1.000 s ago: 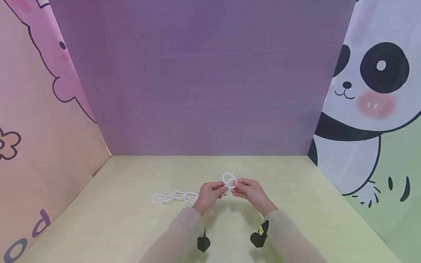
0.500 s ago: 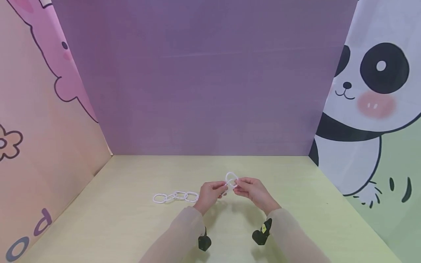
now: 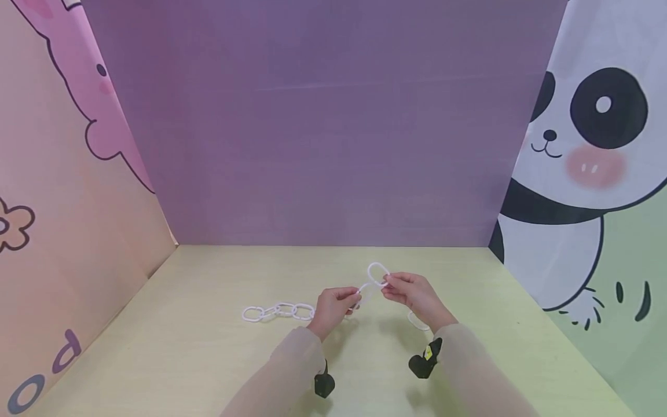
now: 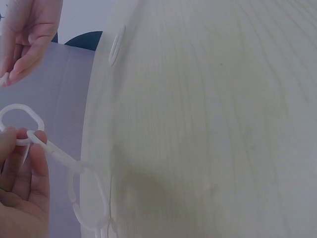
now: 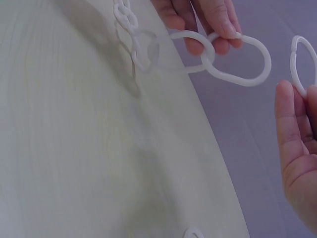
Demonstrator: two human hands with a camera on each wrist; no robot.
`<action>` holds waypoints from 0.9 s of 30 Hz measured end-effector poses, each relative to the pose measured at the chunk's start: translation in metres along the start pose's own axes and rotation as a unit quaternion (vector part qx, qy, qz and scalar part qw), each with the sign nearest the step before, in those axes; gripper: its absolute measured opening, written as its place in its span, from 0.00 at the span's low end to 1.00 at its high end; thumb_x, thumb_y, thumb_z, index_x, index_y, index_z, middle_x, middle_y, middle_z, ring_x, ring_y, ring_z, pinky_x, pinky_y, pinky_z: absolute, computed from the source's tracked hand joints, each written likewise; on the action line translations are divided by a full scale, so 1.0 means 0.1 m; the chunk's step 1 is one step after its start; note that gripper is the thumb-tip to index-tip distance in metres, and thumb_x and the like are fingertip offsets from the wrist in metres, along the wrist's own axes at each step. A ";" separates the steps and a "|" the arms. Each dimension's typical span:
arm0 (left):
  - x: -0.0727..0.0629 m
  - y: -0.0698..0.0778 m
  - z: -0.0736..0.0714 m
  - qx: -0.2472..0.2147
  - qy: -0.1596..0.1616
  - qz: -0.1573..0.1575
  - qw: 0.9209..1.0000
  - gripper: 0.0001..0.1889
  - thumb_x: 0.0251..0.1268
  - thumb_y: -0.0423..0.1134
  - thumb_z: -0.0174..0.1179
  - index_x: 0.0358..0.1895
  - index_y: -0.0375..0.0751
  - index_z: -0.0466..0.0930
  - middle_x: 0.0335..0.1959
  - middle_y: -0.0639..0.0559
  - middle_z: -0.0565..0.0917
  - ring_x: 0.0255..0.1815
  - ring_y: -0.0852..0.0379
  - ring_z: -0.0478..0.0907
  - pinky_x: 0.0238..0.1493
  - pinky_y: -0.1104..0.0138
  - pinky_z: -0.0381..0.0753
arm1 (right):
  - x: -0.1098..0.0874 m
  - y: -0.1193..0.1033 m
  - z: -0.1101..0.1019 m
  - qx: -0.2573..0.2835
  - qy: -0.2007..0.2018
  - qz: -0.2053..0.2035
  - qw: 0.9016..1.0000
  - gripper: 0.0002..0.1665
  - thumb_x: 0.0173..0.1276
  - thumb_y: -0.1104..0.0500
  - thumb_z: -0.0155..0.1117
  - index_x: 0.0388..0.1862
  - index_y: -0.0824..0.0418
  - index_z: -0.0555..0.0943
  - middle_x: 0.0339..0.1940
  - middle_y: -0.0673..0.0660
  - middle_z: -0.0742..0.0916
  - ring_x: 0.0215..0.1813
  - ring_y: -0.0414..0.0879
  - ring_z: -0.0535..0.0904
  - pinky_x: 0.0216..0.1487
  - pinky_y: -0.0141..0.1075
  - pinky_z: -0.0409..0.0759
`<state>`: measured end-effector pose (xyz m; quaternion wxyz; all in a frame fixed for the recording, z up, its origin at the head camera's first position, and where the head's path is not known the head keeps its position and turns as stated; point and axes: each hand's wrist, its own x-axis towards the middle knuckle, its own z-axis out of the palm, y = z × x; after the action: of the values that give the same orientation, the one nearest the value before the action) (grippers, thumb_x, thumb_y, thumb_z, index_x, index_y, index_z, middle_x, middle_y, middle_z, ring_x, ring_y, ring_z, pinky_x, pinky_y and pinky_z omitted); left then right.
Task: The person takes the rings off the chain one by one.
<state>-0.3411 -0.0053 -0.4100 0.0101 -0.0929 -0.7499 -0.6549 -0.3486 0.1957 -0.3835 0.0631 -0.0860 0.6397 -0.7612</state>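
My left hand (image 3: 332, 310) pinches the end link of a white plastic chain (image 5: 270, 62) between thumb and fingers. The rest of the chain (image 3: 255, 308) trails down and lies on the table to the left, partly hidden behind that hand. My right hand (image 3: 417, 298) pinches a single white oval link (image 5: 292, 64), held up to the right of the chain's end. In the right wrist view a gap shows between this link and the chain's end link; in the head view they overlap slightly.
Another loose white link (image 3: 415, 324) lies on the pale wooden table (image 3: 182, 359), partly hidden under the right forearm. A purple panel (image 3: 333, 127) rises behind the table, with printed walls at both sides, one showing a panda (image 3: 552, 243).
My right hand has moved right and upward with its link, drawing away from the left hand. A loose link on the table has come into sight beneath the right wrist. The left hand stays put.
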 end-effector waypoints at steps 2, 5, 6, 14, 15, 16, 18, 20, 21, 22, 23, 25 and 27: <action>0.01 -0.01 -0.01 0.000 0.000 -0.001 1.000 0.10 0.59 0.34 0.62 0.42 0.32 0.83 0.29 0.44 0.84 0.30 0.50 0.80 0.27 0.71 0.77 | 0.00 -0.01 -0.02 0.000 0.003 0.001 1.000 0.21 0.68 0.67 0.55 0.52 0.83 0.66 0.33 0.59 0.83 0.36 0.43 0.82 0.44 0.35 0.78; 0.01 -0.02 -0.02 0.000 0.000 0.003 1.000 0.10 0.58 0.34 0.63 0.42 0.32 0.83 0.28 0.46 0.84 0.28 0.53 0.79 0.28 0.70 0.78 | 0.00 -0.02 -0.05 -0.004 0.008 0.000 1.000 0.22 0.68 0.67 0.55 0.53 0.83 0.65 0.33 0.59 0.83 0.35 0.43 0.82 0.44 0.35 0.78; 0.01 -0.02 -0.02 0.000 0.000 0.005 1.000 0.10 0.58 0.34 0.62 0.42 0.31 0.83 0.28 0.46 0.84 0.27 0.55 0.79 0.28 0.70 0.78 | 0.00 -0.02 -0.06 -0.005 0.010 0.001 1.000 0.23 0.68 0.67 0.54 0.54 0.84 0.64 0.33 0.59 0.83 0.35 0.43 0.82 0.44 0.34 0.78; 0.00 -0.02 -0.03 -0.010 -0.007 0.003 1.000 0.11 0.60 0.32 0.61 0.42 0.29 0.82 0.32 0.40 0.84 0.27 0.59 0.79 0.28 0.71 0.78 | 0.00 0.00 -0.17 -0.005 0.027 0.000 1.000 0.24 0.69 0.67 0.54 0.56 0.84 0.62 0.34 0.59 0.83 0.35 0.43 0.82 0.44 0.35 0.78; 0.00 -0.02 -0.03 -0.011 -0.008 0.002 1.000 0.10 0.60 0.32 0.61 0.42 0.29 0.82 0.32 0.39 0.84 0.27 0.59 0.79 0.28 0.71 0.78 | 0.00 0.00 -0.19 -0.004 0.030 0.000 1.000 0.24 0.69 0.67 0.54 0.56 0.84 0.62 0.34 0.58 0.84 0.35 0.43 0.82 0.44 0.35 0.78; 0.00 -0.02 -0.03 -0.012 -0.009 0.003 1.000 0.10 0.60 0.32 0.61 0.42 0.29 0.82 0.33 0.38 0.84 0.27 0.59 0.79 0.28 0.71 0.78 | 0.00 0.00 -0.21 -0.003 0.034 0.000 0.999 0.24 0.68 0.67 0.54 0.55 0.84 0.62 0.34 0.58 0.84 0.35 0.43 0.82 0.44 0.35 0.78; 0.01 -0.02 -0.03 -0.013 -0.010 0.006 1.000 0.09 0.60 0.32 0.61 0.41 0.30 0.83 0.33 0.38 0.83 0.27 0.58 0.79 0.28 0.71 0.78 | 0.00 0.01 -0.24 -0.004 0.041 -0.001 0.999 0.23 0.68 0.67 0.54 0.55 0.84 0.63 0.33 0.58 0.84 0.34 0.43 0.82 0.43 0.34 0.79; 0.00 -0.01 -0.03 -0.013 -0.010 0.006 1.000 0.09 0.59 0.32 0.61 0.40 0.30 0.83 0.32 0.38 0.84 0.27 0.58 0.79 0.28 0.71 0.78 | -0.01 0.02 -0.28 -0.005 0.046 -0.003 0.999 0.24 0.68 0.67 0.54 0.55 0.84 0.63 0.32 0.57 0.84 0.34 0.43 0.82 0.43 0.34 0.79; 0.00 -0.01 -0.03 -0.012 -0.010 0.006 1.000 0.09 0.59 0.32 0.61 0.40 0.31 0.83 0.32 0.38 0.84 0.27 0.58 0.79 0.28 0.71 0.78 | -0.02 0.02 -0.29 -0.005 0.049 -0.002 0.999 0.24 0.68 0.67 0.54 0.55 0.84 0.62 0.32 0.57 0.84 0.34 0.42 0.82 0.42 0.34 0.79; 0.00 -0.01 -0.03 -0.012 -0.009 0.007 1.000 0.09 0.59 0.32 0.61 0.40 0.31 0.83 0.31 0.39 0.84 0.27 0.58 0.79 0.28 0.71 0.78 | -0.02 0.02 -0.31 -0.006 0.051 -0.002 0.999 0.24 0.69 0.67 0.54 0.55 0.85 0.62 0.32 0.57 0.84 0.34 0.42 0.82 0.42 0.34 0.79; 0.00 -0.02 -0.03 -0.010 -0.008 0.005 1.000 0.09 0.59 0.32 0.61 0.41 0.31 0.83 0.31 0.39 0.84 0.27 0.58 0.79 0.28 0.71 0.78 | -0.02 0.03 -0.33 -0.008 0.052 -0.002 0.999 0.24 0.69 0.68 0.53 0.56 0.85 0.61 0.31 0.56 0.84 0.34 0.42 0.82 0.42 0.34 0.79; 0.01 -0.02 -0.02 -0.009 -0.007 0.002 1.000 0.09 0.59 0.32 0.61 0.41 0.31 0.83 0.31 0.39 0.84 0.27 0.58 0.79 0.28 0.72 0.78 | -0.03 0.03 -0.36 -0.012 0.056 -0.001 0.998 0.25 0.69 0.67 0.53 0.56 0.85 0.60 0.31 0.55 0.84 0.33 0.42 0.82 0.42 0.34 0.79; 0.01 -0.04 -0.02 -0.009 -0.007 0.002 1.000 0.09 0.59 0.32 0.62 0.41 0.32 0.83 0.32 0.39 0.84 0.27 0.58 0.79 0.28 0.72 0.78 | -0.03 0.03 -0.39 -0.014 0.060 0.000 0.998 0.25 0.69 0.67 0.53 0.57 0.85 0.61 0.31 0.55 0.84 0.33 0.42 0.82 0.42 0.34 0.79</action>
<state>-0.3431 -0.0080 -0.4133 0.0053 -0.0995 -0.7440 -0.6607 -0.3539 0.2335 -0.3936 0.0235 -0.0412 0.6533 -0.7556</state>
